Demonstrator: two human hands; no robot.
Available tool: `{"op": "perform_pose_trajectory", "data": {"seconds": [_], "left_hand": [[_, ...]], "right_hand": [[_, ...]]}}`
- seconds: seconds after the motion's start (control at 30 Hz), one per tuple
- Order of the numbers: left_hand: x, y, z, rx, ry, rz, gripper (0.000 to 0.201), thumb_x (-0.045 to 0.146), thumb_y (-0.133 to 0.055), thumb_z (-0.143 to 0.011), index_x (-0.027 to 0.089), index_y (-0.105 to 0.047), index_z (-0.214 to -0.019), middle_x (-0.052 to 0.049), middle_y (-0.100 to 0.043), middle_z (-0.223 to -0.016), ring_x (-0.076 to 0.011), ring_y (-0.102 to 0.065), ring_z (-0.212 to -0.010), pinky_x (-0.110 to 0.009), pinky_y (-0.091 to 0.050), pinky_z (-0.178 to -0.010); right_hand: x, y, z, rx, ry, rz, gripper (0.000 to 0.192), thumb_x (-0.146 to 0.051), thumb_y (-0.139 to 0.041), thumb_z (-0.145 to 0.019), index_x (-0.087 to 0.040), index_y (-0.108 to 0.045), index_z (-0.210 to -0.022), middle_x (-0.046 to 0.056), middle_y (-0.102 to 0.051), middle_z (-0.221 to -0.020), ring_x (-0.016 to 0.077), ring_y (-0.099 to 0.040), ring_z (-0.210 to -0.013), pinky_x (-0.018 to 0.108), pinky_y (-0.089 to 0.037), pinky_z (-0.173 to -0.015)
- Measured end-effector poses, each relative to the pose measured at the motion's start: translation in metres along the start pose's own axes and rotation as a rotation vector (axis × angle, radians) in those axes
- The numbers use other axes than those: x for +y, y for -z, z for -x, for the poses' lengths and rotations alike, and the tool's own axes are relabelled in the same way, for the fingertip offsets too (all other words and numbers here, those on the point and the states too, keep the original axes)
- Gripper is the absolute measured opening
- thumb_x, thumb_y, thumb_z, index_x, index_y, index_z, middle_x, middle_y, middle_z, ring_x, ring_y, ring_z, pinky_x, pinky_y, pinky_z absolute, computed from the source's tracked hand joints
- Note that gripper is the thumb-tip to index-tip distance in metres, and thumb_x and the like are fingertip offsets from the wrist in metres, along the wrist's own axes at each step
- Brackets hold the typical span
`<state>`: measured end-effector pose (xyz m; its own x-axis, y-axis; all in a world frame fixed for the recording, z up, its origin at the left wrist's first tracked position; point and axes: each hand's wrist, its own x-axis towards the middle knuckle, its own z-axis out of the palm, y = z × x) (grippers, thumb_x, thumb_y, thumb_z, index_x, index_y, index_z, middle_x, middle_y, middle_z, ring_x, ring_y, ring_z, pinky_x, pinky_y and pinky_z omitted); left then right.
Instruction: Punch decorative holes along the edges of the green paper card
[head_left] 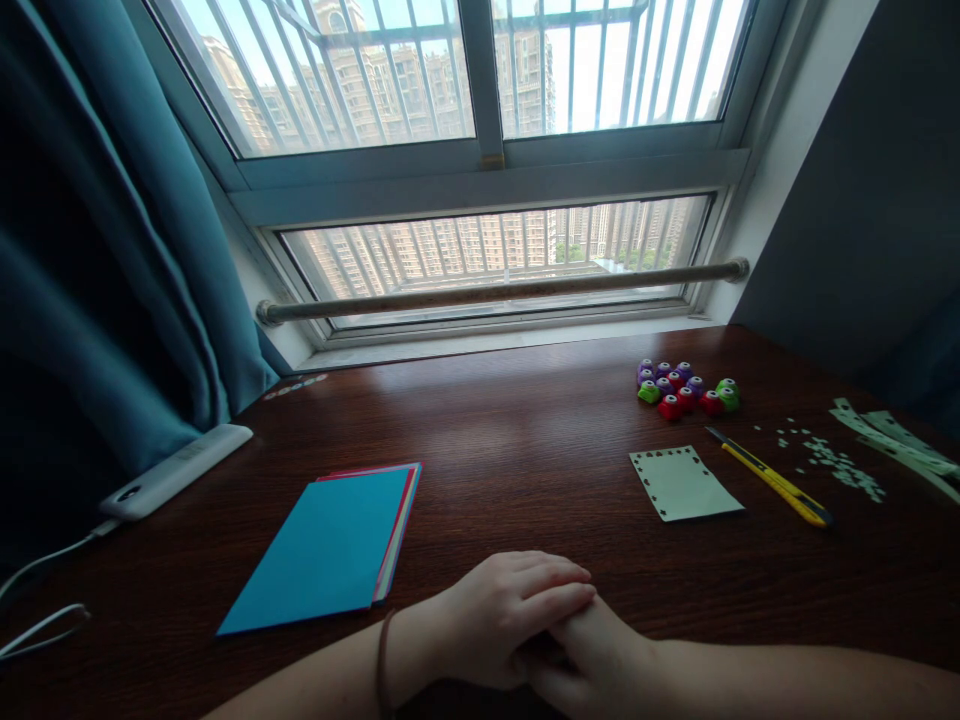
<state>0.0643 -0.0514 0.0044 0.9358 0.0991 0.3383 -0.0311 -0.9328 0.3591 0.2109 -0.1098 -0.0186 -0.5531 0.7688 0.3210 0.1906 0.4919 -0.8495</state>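
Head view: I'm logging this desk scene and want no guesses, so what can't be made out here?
- Right hand: mostly covered by the left hand lying over it; its fingers and palm are hidden.
- Stack of coloured paper: the blue top sheet hides the rest; only thin edges show.
- Small paper punches: too small to tell their shapes.
- Pale paper strips: cut off by the right edge.
- White cable: runs off the left edge.

Just one view here, worn on the head, looking forward and a bit down across the bench [525, 440] toward the window [480, 150] straight ahead. It's close in: the folded hands sit right at the bottom edge, the curtain [112, 250] fills the left side, and a dark wall the right.
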Motion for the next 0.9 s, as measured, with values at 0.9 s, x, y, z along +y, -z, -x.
{"op": "perform_pose_trajectory", "data": {"seconds": [0.9], "left_hand": [[0.0002, 0.0002, -0.0001, 0.003, -0.001, 0.014, 0.058, 0.019, -0.049, -0.075, 0.014, -0.029, -0.129, -0.014, -0.052, -0.119, -0.0236, -0.052, -0.104, -0.036, -0.045, -0.089]], "right_hand": [[-0.0045, 0.0014, -0.0006, 0.028, -0.017, 0.005, 0.04, -0.013, -0.049, -0.069, -0.008, -0.059, -0.107, 0.013, -0.062, -0.105, 0.0214, -0.057, -0.098, 0.028, -0.045, -0.087]]}}
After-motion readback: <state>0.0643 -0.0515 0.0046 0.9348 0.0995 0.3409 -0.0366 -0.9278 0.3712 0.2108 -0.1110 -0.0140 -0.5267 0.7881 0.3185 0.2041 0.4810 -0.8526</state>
